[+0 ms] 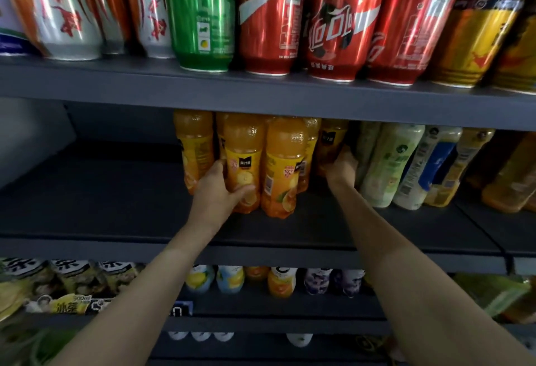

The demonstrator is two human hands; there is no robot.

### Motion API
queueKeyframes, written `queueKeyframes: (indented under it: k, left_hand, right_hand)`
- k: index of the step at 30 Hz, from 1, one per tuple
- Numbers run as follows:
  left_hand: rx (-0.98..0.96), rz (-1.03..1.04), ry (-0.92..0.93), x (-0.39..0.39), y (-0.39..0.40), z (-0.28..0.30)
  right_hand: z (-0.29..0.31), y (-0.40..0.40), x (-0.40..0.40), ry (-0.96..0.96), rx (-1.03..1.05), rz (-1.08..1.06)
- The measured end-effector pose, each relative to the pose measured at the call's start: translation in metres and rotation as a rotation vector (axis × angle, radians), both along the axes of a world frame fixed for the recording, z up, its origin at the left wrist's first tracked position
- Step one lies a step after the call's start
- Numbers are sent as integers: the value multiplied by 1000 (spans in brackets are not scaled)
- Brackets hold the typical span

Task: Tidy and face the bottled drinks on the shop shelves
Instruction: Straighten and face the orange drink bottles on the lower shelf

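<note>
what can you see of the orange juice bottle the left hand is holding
The orange juice bottle is clear plastic filled with orange drink, wearing a yellow-orange label with a small black square and fruit art. It stands upright at the front of the middle shelf, cap hidden by the shelf above. The left hand grips its lower half; a matching bottle stands close on its right.

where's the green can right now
The green can stands on the top shelf, left of centre in the head view, between the white-and-red cans and the red cola cans.
</note>
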State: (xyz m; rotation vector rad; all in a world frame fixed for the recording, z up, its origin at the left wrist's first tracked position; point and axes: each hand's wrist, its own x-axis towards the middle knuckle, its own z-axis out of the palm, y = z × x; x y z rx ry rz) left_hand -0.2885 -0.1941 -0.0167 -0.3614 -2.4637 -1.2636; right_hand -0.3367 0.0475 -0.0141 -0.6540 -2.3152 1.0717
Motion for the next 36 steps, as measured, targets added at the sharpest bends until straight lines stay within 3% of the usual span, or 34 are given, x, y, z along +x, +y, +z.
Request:
queueKeyframes:
  k: [5,10,13,16,21,27,36]
  left_hand:
    - [29,-22,-2,1,0,2]
    - [36,-21,-9,3,0,2]
    - [29,-4,-6,5,1,3]
    - [13,-1,-15,8,3,5]
    - [-20,8,-43,7,3,9]
    - [-2,12,-59,7,4,7]
    - [38,15,-72,6,3,5]
  right_hand:
    - [4,7,-9,-116,-39,25]
    - [-8,-34,69,381,-156,142]
    - [-15,-64,93,248,-182,406]
    - [-20,-74,93,154,-98,481]
    - [-20,-58,97,170,-26,386]
    - [-18,-22,89,183,20,73]
    - [3,-12,33,-9,-64,1]
